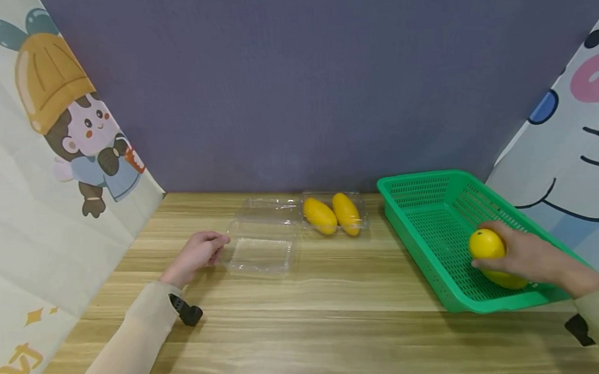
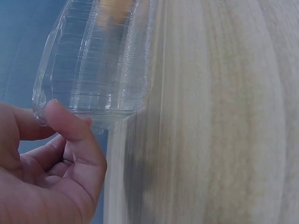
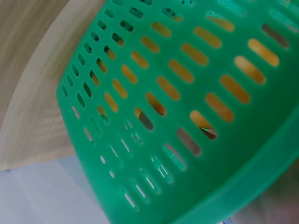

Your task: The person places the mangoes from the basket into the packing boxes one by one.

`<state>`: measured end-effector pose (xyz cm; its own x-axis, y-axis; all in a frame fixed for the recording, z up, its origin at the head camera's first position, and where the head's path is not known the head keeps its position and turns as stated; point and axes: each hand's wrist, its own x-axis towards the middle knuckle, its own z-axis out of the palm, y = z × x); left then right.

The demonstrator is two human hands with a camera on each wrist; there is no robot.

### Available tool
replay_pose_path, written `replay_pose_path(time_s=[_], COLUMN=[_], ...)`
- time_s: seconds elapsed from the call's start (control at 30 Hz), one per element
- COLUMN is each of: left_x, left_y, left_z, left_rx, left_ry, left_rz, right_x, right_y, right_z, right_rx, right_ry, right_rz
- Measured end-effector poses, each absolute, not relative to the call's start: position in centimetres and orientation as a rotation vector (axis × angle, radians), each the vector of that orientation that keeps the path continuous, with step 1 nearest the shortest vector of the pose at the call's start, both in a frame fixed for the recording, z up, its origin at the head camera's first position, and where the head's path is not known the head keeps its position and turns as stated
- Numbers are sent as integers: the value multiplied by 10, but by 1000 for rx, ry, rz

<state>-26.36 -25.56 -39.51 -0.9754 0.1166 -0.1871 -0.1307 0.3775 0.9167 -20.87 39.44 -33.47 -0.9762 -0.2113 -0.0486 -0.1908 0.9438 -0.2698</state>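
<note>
My left hand (image 1: 196, 255) pinches the near left edge of a clear plastic box (image 1: 261, 256) on the table. The left wrist view shows the thumb (image 2: 70, 123) curled against the box's corner. On the right, my right hand (image 1: 532, 258) grips a yellow mango (image 1: 487, 244) inside a green plastic basket (image 1: 413, 254). Another mango (image 1: 506, 279) lies under that hand, partly covered by it. From the right wrist view, yellow shows through the slots of the basket wall (image 3: 140, 93), which hides the fingers.
Two mangoes (image 1: 320, 216) lie side by side in a clear container (image 1: 363, 207) at the back of the table. Left of it lies another clear plastic section (image 1: 271, 212). A dark blue-grey panel (image 1: 303, 93) rises behind, with printed cloths at both sides.
</note>
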Motion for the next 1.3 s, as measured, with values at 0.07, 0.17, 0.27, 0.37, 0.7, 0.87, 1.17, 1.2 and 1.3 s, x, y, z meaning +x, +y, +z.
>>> replay_pose_path(time_s=[0.07,0.17,0.27,0.37,0.7,0.87,1.17,1.2,1.3], left_x=[-263,-263,-263,-263,-260,-259,-255,-255,-254], left_y=[-256,-256,-256,-256,-253,-252,-251,-251,-252], left_z=[-395,-395,-395,-395,-396,-396,-396,-396,-397], left_rx=[-10,-11,-16,-22,-53,-62,-45,-47,-39], left_ry=[2421,2417,2409,2407,2400,2393,2347,2342,2327], left_rz=[1635,1637,1646,1653,1674,1690,1744,1753,1767], right_x=[-209,-209,-209,-209,-210,-212,-212,-212,-212], right_y=[394,395,395,394,385,377,358,356,352], right_z=[-335,-335,-334,-332,-324,-314,-298,-297,-292], right_rx=[-306,-293,-282,-280,-334,-364,-351,-354,-360], right_ry=[3026,3032,3032,3020,3027,3045,3040,3038,3034], right_rz=[-403,-396,-409,-449,-528,-558,-563,-573,-602])
